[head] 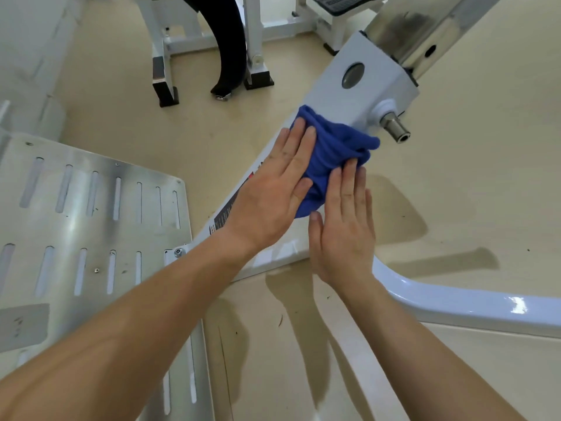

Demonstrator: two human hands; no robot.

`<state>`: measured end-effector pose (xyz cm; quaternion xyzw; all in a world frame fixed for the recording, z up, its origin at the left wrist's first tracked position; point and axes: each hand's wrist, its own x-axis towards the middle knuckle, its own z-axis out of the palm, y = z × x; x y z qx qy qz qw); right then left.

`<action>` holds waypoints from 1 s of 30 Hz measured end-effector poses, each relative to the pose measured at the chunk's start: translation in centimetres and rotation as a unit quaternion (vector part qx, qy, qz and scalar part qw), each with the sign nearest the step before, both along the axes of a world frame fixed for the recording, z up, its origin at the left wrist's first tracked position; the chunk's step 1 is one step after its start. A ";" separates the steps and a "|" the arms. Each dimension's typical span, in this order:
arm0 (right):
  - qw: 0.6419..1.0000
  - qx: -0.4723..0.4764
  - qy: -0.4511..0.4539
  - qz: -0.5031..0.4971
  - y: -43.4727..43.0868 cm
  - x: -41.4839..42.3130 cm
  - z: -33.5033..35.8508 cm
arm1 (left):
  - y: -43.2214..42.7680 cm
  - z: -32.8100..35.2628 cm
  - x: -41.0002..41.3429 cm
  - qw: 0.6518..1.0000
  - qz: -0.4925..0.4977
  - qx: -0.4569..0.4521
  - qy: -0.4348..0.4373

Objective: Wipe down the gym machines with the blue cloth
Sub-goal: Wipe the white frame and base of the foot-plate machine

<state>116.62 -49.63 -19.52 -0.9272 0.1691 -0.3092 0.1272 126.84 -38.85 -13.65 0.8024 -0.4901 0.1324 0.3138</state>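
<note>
Item 1. Your left hand (pixel 273 189): flat, fingers straight and close together, fingertips pressed onto the left side of the cloth, palm lying along the beam.

Item 2. Your right hand (pixel 343 229): flat, fingers straight and side by side, fingertips pressed onto the lower right part of the cloth, thumb tip touching its lower edge.

Item 3. Bunched royal-blue fabric cloth (pixel 334 147): draped over the sloping white painted steel beam (pixel 358 98) of the gym machine, just below the beam's boxy upper end, between your two hands.

Item 4. Short silver metal pin (pixel 394 127): sticks out from the beam's side, just beside the cloth's upper right edge.

Item 5. Round grey cap (pixel 353 75): set in the beam face above the cloth.

Item 6. Black-and-red printed label (pixel 224 212): on the beam, partly under your left wrist.

Item 7. Slotted bare-metal footplate (pixel 91 208): to your left, bolted at the beam's lower end.

Item 8. Glossy white curved tube (pixel 455 302): runs right from under your right wrist across the beige floor (pixel 485 177).
</note>
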 end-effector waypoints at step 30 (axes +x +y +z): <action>0.978 0.140 0.112 0.106 1.1 -3.8 -3.7 | 2.6 -4.8 -2.4 0.966 0.191 -0.020 0.173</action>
